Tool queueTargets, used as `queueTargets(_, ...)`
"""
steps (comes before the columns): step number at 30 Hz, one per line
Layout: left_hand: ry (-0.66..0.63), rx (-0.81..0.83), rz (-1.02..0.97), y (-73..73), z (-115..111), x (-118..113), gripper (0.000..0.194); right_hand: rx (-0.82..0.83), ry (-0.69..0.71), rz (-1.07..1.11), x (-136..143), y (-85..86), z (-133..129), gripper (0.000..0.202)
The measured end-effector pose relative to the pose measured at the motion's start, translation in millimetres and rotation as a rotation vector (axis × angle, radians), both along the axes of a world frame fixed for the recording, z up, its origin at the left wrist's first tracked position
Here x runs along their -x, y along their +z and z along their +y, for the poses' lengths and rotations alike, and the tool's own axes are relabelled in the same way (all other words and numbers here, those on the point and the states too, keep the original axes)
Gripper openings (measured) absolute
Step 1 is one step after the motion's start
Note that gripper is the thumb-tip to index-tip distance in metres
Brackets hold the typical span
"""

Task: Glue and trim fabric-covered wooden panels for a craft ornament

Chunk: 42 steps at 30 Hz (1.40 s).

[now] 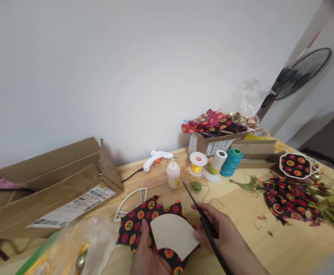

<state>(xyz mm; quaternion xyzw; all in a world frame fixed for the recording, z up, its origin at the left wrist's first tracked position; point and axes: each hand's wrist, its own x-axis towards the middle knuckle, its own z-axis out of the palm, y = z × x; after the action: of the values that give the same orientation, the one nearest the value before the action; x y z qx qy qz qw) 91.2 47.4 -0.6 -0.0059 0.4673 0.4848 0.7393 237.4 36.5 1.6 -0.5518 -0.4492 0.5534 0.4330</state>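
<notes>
My left hand (148, 252) holds a piece of black fabric (131, 225) printed with red and orange flowers, its thumb on top. On the fabric lies a cream fan-shaped card (171, 233). My right hand (217, 227) is closed around a long, slim black tool (203, 215), whose narrow end points up and away; its exact kind is unclear. The right fingertips touch or nearly touch the card's right edge. Just behind the fabric is a cut-out fan-shaped frame (124, 204) with lattice ends.
Behind my hands stand a glue bottle (173, 175), a white glue gun (157, 158), a yellow thread spool (197, 164) and a teal thread cone (231, 162). An open cardboard box (98, 179) is left; fabric scraps (287, 198) lie right. A fan (301, 74) stands behind.
</notes>
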Motion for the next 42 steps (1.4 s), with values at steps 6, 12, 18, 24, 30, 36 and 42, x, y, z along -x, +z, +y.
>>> queueTargets(6, -0.007, -0.004, -0.027, -6.9, -0.5, 2.3, 0.049, 0.023, -0.005, 0.002, 1.1, 2.3, -0.1, 0.041)
queueTargets(12, 0.021, 0.010, -0.072, -12.3, -1.6, 3.1, 0.038, 0.012, 0.002, 0.047, -1.2, -9.9, 0.5, 0.047)
queueTargets(18, 0.075, -0.010, -0.019, -14.2, 0.1, 3.2, 0.041, -0.016, -0.101, 0.059, -1.6, -13.0, -1.2, 0.045)
queueTargets(24, 0.051, -0.055, 0.026, -9.5, 0.5, 0.9, 0.045, -0.033, -0.151, 0.083, -6.5, -6.5, 0.4, 0.048)
queueTargets(30, 0.066, -0.019, 0.036, -7.2, 0.0, -0.9, 0.043, -0.003, -0.060, 0.078, -0.3, -8.1, 0.2, 0.044)
queueTargets(36, 0.065, 0.016, 0.027, -1.2, -0.2, -2.2, 0.043, 0.033, -0.055, 0.023, 3.1, -5.0, -0.1, 0.044)
queueTargets(42, 0.041, 0.036, 0.025, 4.6, 0.7, -3.9, 0.043, 0.053, -0.060, -0.015, 3.2, 0.1, -0.4, 0.043)
